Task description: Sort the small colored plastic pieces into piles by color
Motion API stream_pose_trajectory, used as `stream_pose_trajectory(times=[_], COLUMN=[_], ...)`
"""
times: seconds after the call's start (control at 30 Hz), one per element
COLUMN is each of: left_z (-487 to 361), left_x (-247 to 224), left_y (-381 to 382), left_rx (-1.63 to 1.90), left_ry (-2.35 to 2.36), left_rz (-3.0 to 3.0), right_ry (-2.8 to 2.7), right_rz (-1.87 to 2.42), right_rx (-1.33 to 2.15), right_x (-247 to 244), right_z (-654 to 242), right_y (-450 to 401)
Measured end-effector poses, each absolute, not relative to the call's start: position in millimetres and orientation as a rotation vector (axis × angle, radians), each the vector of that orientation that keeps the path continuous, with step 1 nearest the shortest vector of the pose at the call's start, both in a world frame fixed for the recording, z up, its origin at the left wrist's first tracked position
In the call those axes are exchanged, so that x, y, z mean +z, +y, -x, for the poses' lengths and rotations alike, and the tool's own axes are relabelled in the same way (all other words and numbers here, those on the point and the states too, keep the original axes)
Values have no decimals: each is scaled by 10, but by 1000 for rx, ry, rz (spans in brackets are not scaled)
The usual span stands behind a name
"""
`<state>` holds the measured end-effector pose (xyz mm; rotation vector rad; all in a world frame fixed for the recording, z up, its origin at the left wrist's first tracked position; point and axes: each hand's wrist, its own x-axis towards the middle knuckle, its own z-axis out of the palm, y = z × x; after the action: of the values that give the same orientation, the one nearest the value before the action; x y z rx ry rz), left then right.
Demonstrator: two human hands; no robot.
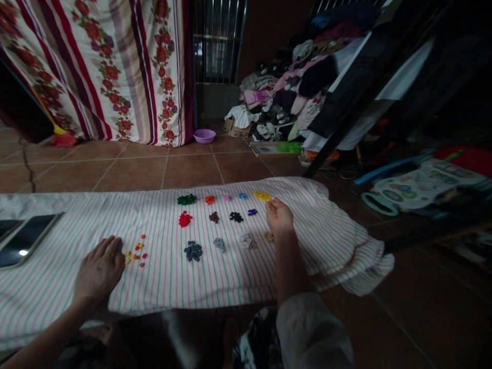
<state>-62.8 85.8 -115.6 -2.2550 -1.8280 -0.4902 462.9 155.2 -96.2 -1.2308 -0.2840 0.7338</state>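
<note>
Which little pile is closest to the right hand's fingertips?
The yellow pile, at the right end of the farthest row. The right hand is right at its edge; even the dark blue pile lies farther away.

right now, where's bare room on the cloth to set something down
The striped cloth has two bare patches: between the dark-screened device and green pile, beyond the left hand; and right of the right hand. A narrower gap separates the loose pieces from the red pile. Piles crowd from there to the yellow pile.

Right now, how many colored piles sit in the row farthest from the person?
5, left to right: green pile, orange pile, pink pile, light blue pile, yellow pile by the right hand.
</note>
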Motion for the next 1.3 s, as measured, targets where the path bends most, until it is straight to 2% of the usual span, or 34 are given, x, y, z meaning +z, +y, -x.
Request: stream_pose_trajectory(times=[0.33,0.7,1.03,1.3], left_z=[610,596,628,635], left_x=[-1144,-1134,-1184,-1187], left_y=[853,847,859,860], left_rx=[-447,-469,-468,-397], left_ry=[-1782,-1780,-1775,-1790], left_rz=[2214,2211,2203,2187], right_ry=[-163,-265,-174,-191], right_rz=[1154,1239,1241,1147], right_rx=[784,720,839,763], right_x=[-881,-870,-806,-840], right_z=[-4536,-4440,-4463,-4438], right_y=[1547,1541,1520,1552])
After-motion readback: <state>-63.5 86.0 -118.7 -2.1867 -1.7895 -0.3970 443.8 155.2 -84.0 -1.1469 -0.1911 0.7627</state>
